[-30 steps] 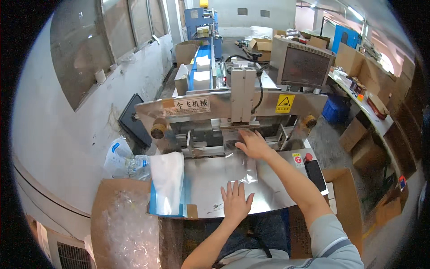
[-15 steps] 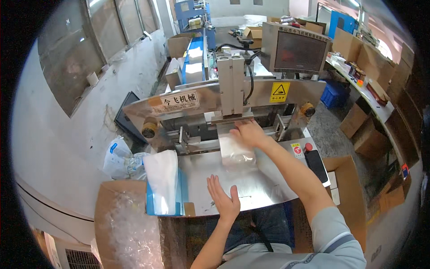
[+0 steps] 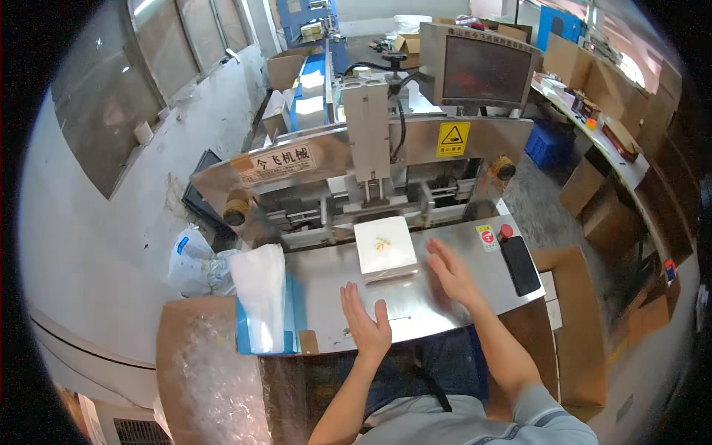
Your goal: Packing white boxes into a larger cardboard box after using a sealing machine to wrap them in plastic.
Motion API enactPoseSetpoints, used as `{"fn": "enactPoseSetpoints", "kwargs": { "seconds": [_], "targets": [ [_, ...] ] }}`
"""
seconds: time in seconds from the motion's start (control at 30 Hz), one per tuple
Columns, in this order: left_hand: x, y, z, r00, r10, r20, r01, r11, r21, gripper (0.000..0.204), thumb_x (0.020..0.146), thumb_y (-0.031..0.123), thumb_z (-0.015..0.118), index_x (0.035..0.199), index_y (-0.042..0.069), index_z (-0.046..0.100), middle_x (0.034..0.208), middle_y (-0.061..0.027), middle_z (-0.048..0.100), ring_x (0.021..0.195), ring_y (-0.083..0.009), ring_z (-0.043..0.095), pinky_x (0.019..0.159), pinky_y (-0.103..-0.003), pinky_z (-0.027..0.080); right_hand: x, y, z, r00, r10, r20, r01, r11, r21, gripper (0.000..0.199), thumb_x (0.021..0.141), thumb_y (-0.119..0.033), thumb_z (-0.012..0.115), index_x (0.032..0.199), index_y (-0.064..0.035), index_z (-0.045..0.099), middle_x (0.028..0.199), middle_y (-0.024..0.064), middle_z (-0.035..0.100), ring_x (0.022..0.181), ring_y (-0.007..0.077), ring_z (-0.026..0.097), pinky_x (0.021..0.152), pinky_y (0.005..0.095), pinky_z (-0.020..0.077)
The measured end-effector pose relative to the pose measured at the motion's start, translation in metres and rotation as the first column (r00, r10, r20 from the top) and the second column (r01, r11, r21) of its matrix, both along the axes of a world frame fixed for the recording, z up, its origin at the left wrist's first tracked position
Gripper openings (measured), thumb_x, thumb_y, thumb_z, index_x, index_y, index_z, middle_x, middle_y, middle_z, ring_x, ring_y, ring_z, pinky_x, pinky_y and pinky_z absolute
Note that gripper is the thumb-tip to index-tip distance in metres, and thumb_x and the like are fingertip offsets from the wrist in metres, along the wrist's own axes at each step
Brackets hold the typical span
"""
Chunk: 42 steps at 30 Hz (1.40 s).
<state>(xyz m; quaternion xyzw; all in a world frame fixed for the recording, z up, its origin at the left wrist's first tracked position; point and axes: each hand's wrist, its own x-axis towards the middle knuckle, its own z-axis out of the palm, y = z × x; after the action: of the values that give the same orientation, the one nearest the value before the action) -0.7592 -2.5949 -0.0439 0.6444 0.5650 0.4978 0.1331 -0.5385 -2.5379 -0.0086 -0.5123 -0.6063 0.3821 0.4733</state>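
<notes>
A square stack of white paper napkins (image 3: 386, 245) with a small gold mark on top sits on the metal work table (image 3: 326, 285), just in front of the machine's opening. Whether clear film wraps it, I cannot tell. My right hand (image 3: 452, 276) is to the right of the stack, fingers stretched out and holding nothing. Nearer the front edge, left of and below the stack, my left hand (image 3: 366, 322) is open with its thumb apart, also bare. Both hands stand clear of the stack. Behind it are the machine's metal jaws (image 3: 371, 200).
A blue holder (image 3: 299, 311) with white, filmy bags (image 3: 259, 285) stands at the table's left. Below it, a carton (image 3: 174, 356) holds crumpled clear plastic. At right are a red button (image 3: 506, 231), a black panel (image 3: 521, 265) and another carton (image 3: 582, 319).
My right hand has drawn back from the machine's opening towards me. The clear bag seen there no longer shows as a flat sheet; the napkin stack now stands in its place. The machine's jaws have shifted.
</notes>
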Motion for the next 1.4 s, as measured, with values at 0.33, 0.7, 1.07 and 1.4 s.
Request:
{"fn": "enactPoseSetpoints", "kwargs": {
  "seconds": [0.33, 0.7, 1.07, 1.4],
  "targets": [
    [0.002, 0.059, 0.016, 0.858, 0.000, 0.513, 0.141, 0.961, -0.236, 0.069, 0.101, 0.033, 0.057, 0.147, -0.011, 0.031, 0.149, -0.0302, 0.039, 0.139, -0.0374, 0.040, 0.116, -0.041, 0.030, -0.017, 0.016, -0.010, 0.992, -0.065, -0.112, 0.052, 0.992, -0.116, 0.063, 0.103, -0.033, 0.056, 0.148, 0.0067, 0.038, 0.148, 0.0211, 0.049, 0.137, 0.0259, 0.046, 0.113, 0.0343, 0.0358],
    [0.004, 0.098, 0.043, 0.818, 0.131, 0.560, 0.152, 0.890, -0.431, 0.058, 0.089, 0.030, 0.076, 0.126, -0.007, 0.051, 0.115, -0.0174, 0.064, 0.103, -0.0221, 0.061, 0.088, -0.034, 0.049, -0.043, 0.017, -0.009, 0.976, 0.012, -0.219, -0.053, 0.981, -0.184, 0.074, 0.098, -0.043, 0.060, 0.148, 0.0076, 0.038, 0.139, 0.0260, 0.055, 0.127, 0.0279, 0.055, 0.106, 0.0351, 0.0418],
    [0.017, 0.050, 0.064, 0.687, -0.468, 0.556, 0.717, 0.560, -0.415, 0.044, 0.084, 0.013, 0.079, 0.121, -0.001, 0.060, 0.116, -0.0107, 0.066, 0.108, -0.0184, 0.062, 0.094, -0.032, 0.050, 0.054, -0.076, 0.030, 0.880, 0.312, -0.359, -0.431, 0.843, -0.323, 0.092, 0.080, -0.011, 0.083, 0.154, -0.0007, 0.029, 0.136, 0.0127, 0.057, 0.124, 0.0205, 0.056, 0.105, 0.0358, 0.0458],
    [0.079, 0.171, 0.022, 0.650, -0.336, -0.682, 0.128, 0.933, -0.338, 0.073, 0.092, 0.055, 0.058, 0.133, -0.006, 0.057, 0.148, -0.0370, 0.038, 0.139, -0.0512, 0.033, 0.118, -0.058, 0.019, 0.205, -0.237, 0.055, 0.785, -0.557, -0.272, 0.521, 0.831, -0.196, 0.075, 0.076, -0.013, 0.081, 0.142, 0.0002, 0.047, 0.128, 0.0095, 0.062, 0.117, 0.0197, 0.060, 0.104, 0.0356, 0.0469]
  ]
}}
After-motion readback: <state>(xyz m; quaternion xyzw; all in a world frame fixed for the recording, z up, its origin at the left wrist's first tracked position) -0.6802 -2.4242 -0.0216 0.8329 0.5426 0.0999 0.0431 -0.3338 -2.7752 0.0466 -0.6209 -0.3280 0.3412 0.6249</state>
